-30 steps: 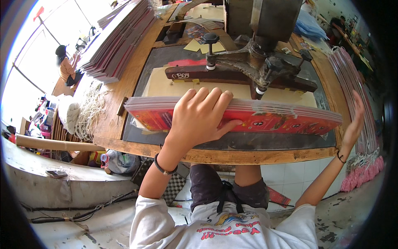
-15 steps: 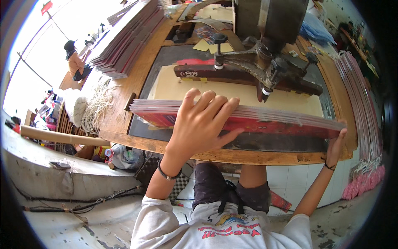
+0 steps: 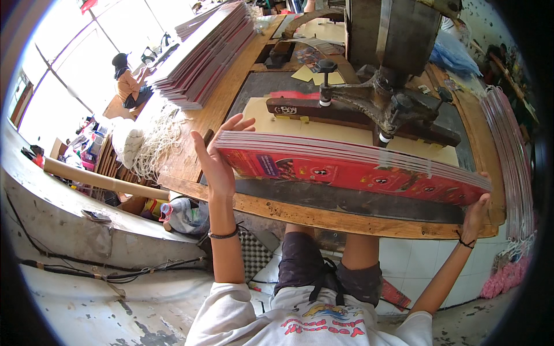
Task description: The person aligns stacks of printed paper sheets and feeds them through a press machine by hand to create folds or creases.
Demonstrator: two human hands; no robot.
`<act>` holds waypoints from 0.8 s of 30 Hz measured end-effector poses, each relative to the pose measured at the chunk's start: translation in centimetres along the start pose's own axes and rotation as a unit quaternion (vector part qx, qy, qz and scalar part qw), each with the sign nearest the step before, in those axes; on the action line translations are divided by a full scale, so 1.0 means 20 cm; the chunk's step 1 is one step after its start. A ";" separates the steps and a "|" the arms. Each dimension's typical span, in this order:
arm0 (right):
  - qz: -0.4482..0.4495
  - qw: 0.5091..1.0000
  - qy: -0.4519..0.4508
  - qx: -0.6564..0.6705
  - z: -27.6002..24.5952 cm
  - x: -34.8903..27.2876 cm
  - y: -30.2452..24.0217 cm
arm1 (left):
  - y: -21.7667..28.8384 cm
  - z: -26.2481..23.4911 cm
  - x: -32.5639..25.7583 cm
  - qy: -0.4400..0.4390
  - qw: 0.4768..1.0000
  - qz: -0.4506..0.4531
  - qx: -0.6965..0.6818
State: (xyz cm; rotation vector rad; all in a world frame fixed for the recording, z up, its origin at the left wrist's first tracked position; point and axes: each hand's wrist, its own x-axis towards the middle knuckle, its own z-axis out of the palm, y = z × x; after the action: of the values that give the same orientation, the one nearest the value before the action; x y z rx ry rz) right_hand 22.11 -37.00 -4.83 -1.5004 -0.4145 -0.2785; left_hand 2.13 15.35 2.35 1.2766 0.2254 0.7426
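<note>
A long stack of red printed sheets [image 3: 346, 170], with pale edges along the top, stands tilted on its long edge over the dark table plate [image 3: 288, 195]. My left hand [image 3: 221, 167] is at the stack's left end, palm against it. Its fingers stretch out apart behind the stack, and its thumb points up, away from the sheets. At the other end my right hand [image 3: 476, 212] grips the lower right corner. Some of its fingers are hidden behind the sheets. Just beyond the stack, a metal press head [image 3: 378, 101] holds a dark wooden bar [image 3: 311, 108] above a cream board [image 3: 257, 115].
A tall pile of sheets [image 3: 202, 60] stands at the far left, beside tangled white cord [image 3: 167, 135]. Bundled sheets [image 3: 508, 155] hang at the right edge. A cardboard tube [image 3: 104, 180] and a plastic bottle [image 3: 184, 214] are at lower left. Another person [image 3: 130, 83] sits at far left.
My left hand has moved from the middle of the stack to its left end. The stack now leans back, showing more of its red face. The right hand stays at its corner.
</note>
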 end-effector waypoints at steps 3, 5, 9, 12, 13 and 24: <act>-0.009 1.000 -0.001 -0.009 -0.02 0.01 0.01 | -0.02 -0.05 0.00 -0.033 0.999 -0.004 0.012; -0.030 0.999 -0.025 -0.011 -0.01 0.02 0.00 | -0.03 -0.07 0.00 -0.053 0.998 0.012 0.028; -0.032 0.998 -0.001 -0.052 0.00 -0.02 0.00 | -0.03 -0.14 -0.05 -0.090 0.991 -0.026 0.093; -0.020 0.985 -0.011 -0.174 -0.08 -0.08 0.01 | -0.10 -0.17 -0.06 -0.070 0.991 0.010 0.115; 0.015 0.970 0.015 -0.241 -0.22 -0.07 0.10 | -0.13 -0.18 -0.07 -0.039 0.989 0.037 0.141; 0.035 0.988 0.133 -0.068 -0.49 -0.01 0.18 | -0.15 -0.17 -0.13 0.137 0.984 0.048 0.106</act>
State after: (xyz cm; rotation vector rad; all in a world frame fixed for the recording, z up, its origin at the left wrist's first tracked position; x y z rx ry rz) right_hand 24.40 -46.49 -8.35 -1.5813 -0.1321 -0.4522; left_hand -0.62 16.08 -2.02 1.3910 0.4782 0.9985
